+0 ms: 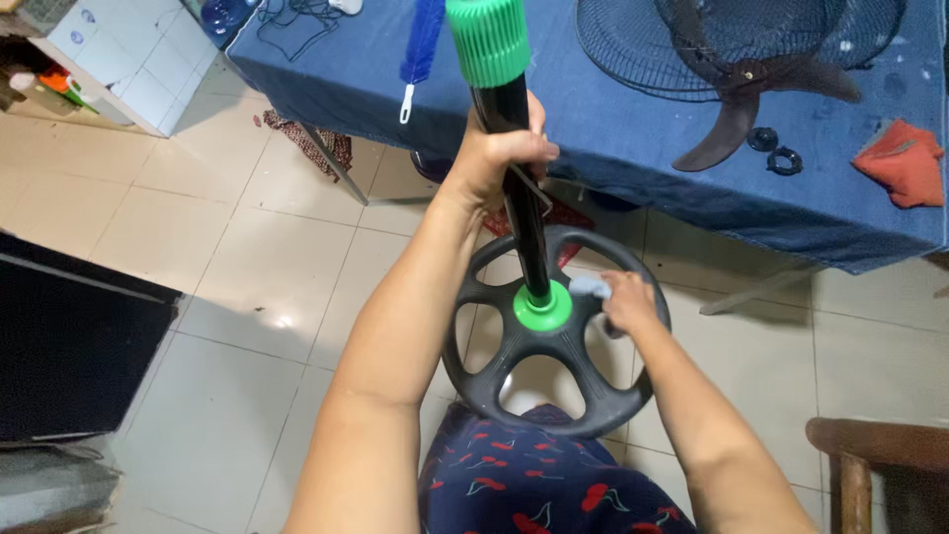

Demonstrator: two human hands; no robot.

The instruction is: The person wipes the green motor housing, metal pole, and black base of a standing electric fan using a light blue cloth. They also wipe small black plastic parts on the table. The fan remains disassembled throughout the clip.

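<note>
over a tiled floor point(247, 267), left hand point(494, 153) clamps the black pole point(524, 227); right hand point(628, 302) presses a cloth point(590, 287).

Glossy black pole point(522, 198) with ribbed green plastic cap point(487, 40) — matt black plastic base point(514, 391), blue cloth-covered table point(633, 129).

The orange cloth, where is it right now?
In the head view the orange cloth lies at the far right of the blue table, just right of the two small black rings and the fan blade.
</note>
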